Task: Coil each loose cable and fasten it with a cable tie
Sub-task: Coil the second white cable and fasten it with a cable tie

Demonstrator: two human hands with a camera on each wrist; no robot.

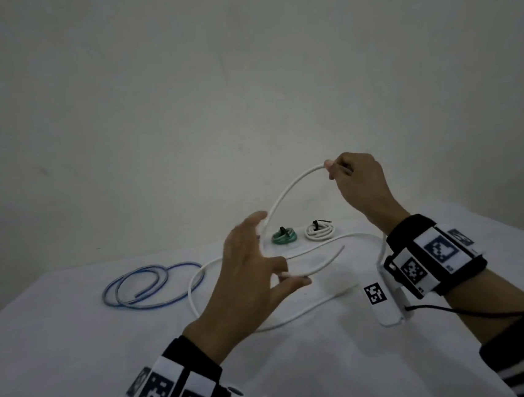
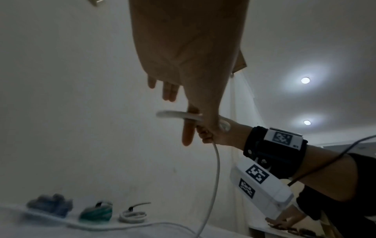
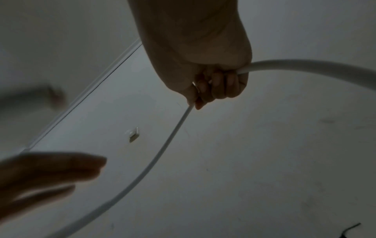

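Note:
A long white cable [image 1: 288,187] arcs up from the table. My right hand [image 1: 335,170] grips it at the top of the arc, fingers curled round it [image 3: 205,91]. The rest of the cable lies in loose curves on the white cloth [image 1: 198,281]. My left hand [image 1: 278,251] is raised below and to the left, fingers spread and straight. Its fingertips are right by the cable's falling part, and it holds nothing. In the left wrist view the cable [image 2: 217,169] hangs down from my right hand [image 2: 209,133], just beyond my straight left fingers [image 2: 186,135].
A loose blue cable [image 1: 154,285] lies in rings at the table's left. A green coil [image 1: 284,236] and a white coil [image 1: 320,231], each with a black tie, sit at the back near the wall. The table [image 1: 76,344] has a white cover.

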